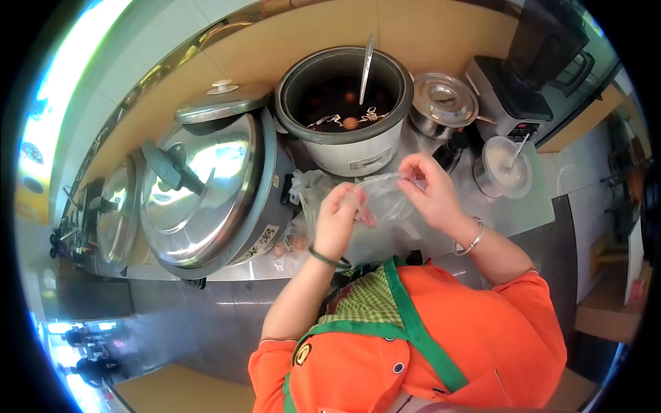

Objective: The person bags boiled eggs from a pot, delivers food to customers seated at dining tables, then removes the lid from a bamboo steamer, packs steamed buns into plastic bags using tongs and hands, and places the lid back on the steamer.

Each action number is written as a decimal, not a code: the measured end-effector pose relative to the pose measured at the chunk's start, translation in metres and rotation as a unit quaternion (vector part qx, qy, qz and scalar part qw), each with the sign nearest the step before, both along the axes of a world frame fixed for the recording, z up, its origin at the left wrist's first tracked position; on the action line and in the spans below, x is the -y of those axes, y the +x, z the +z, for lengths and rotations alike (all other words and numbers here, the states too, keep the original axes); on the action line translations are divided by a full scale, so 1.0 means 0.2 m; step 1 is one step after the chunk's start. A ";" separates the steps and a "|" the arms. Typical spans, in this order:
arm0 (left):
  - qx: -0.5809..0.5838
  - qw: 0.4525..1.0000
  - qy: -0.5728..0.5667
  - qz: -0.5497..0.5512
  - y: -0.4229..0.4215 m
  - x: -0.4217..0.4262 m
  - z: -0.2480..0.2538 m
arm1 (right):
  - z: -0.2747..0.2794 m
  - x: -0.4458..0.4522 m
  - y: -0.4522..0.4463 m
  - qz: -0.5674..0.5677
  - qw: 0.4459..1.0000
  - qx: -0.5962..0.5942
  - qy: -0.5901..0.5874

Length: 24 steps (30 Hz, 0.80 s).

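Between my two hands a thin clear plastic bag (385, 195) is stretched above the counter. My left hand (339, 215) is closed on one side of it, fingers pinched. The thumb and fingers of my right hand (430, 189) pinch its opposite edge. Just beyond the hands stands a white pot with a dark inner bowl (365, 148). Dark liquid fills it, with a brown egg (350, 123) at the surface and a metal ladle handle (367, 69) leaning on the rim. More crumpled plastic bags (310, 189) lie left of my left hand.
Large cookers with shiny lids (200, 186) stand on the left. To the right are a lidded steel pot (444, 103), a dark bottle (452, 151), a container of pale contents with a spoon (502, 165) and a blender (530, 82). The steel counter (441, 241) ends near my body.
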<state>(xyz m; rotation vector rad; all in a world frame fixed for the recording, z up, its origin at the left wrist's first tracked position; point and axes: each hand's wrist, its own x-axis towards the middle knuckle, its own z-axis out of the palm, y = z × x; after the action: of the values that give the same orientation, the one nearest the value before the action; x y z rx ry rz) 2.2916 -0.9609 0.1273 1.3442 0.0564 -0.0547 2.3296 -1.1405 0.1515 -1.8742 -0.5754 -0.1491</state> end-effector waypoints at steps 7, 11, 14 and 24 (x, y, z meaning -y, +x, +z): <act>-0.091 0.990 -0.107 -0.001 -0.02 -0.04 0.11 | 0.14 0.02 -0.03 0.057 0.996 -0.064 0.018; -0.118 0.988 -0.094 0.043 -0.02 -0.06 0.05 | 0.06 0.04 0.04 0.116 0.987 -0.115 0.006; -0.093 0.993 -0.057 0.041 0.02 -0.06 -0.01 | 0.13 0.09 0.18 0.168 0.976 -0.132 -0.051; -0.044 0.996 -0.023 0.076 0.01 -0.04 -0.11 | 0.05 -0.33 1.27 -0.033 0.949 -0.250 -0.191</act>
<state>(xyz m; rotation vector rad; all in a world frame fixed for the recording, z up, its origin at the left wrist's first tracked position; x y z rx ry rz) 2.2936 -0.9533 0.1045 1.2879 0.2303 0.0124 2.5838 -1.0740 0.1624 -2.1972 -0.1958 0.4153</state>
